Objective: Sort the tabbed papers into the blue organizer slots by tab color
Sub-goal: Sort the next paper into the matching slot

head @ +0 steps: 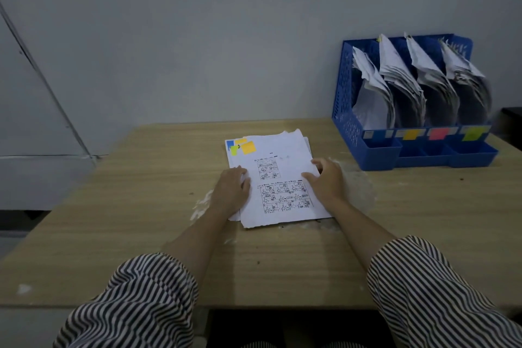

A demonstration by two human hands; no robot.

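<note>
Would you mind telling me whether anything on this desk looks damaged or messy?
The papers under both hands have ragged, torn edges and lie askew. Whitish patches mar the table around them. Sheets in the organizer curl and sag.

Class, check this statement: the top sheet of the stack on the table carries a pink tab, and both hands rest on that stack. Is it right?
One thing is wrong. The head view shows the tab on the top sheet is orange, not pink. The rest stands: the left hand and right hand rest on the stack on the table.
</note>
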